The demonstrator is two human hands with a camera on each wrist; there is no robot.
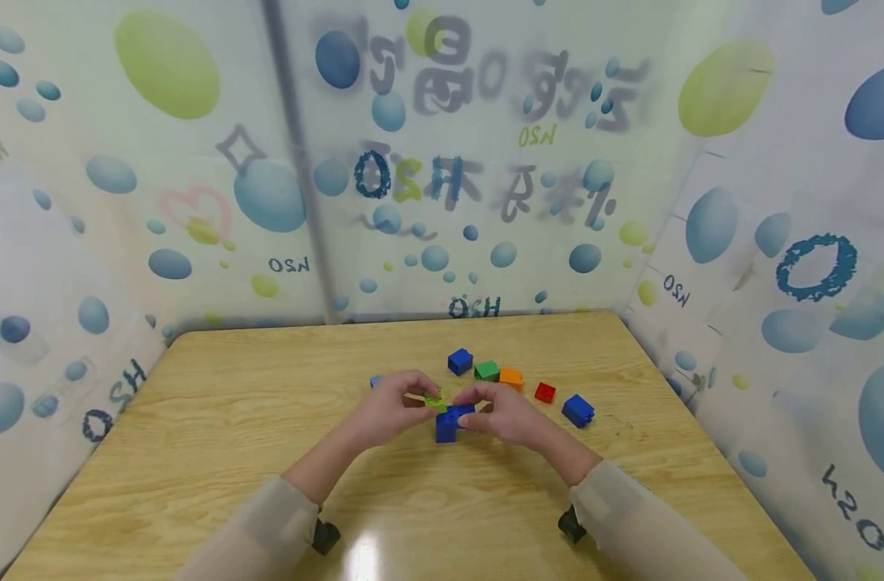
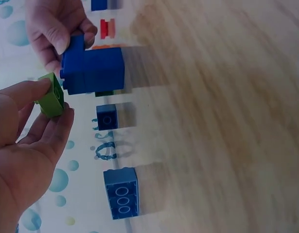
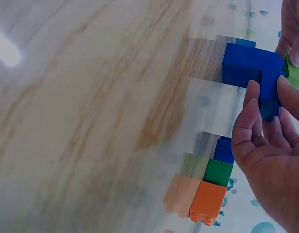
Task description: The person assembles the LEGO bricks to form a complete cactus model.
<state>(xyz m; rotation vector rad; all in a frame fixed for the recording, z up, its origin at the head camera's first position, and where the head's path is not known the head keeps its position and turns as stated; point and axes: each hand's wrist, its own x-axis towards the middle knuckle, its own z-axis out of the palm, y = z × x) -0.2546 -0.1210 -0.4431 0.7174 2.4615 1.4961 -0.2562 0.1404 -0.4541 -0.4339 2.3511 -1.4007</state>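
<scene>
In the head view, both hands meet just below the middle of the frame over a pale wooden tabletop (image 1: 231,420). The left hand (image 1: 387,407) pinches a small lime-green brick (image 1: 435,399) between thumb and fingers. The right hand (image 1: 503,413) grips a blue block assembly (image 1: 451,421) whose lower end touches or nearly touches the tabletop. The lime-green brick sits at the upper left corner of the blue assembly, touching it or just beside it. Behind the hands, toward the frame's centre, lie loose bricks in a loose row: a dark blue brick (image 1: 460,361), a green brick (image 1: 487,370), an orange brick (image 1: 510,376), a flat red brick (image 1: 545,392) and another blue brick (image 1: 577,410) farthest right. A sliver of a light blue brick (image 1: 375,380) shows just left of the left hand. Walls printed with blue and green bubbles close in the tabletop on three sides.

In the left wrist view, the left hand fills the lower left, its thumb and fingers curled round the lime-green brick (image 2: 52,95). The blue block assembly (image 2: 93,68) is at upper centre-left, held from above by the right hand (image 2: 54,29); the two pieces are close but a narrow gap shows here. Below them lie a small dark blue brick (image 2: 107,116) and the light blue brick (image 2: 121,191).

In the right wrist view, the right hand (image 3: 273,160) occupies the right edge, fingers wrapped round the blue assembly (image 3: 254,70), with the lime-green brick (image 3: 295,73) at its far right end. The green brick (image 3: 218,171) and orange brick (image 3: 207,201) lie at lower centre-right.
</scene>
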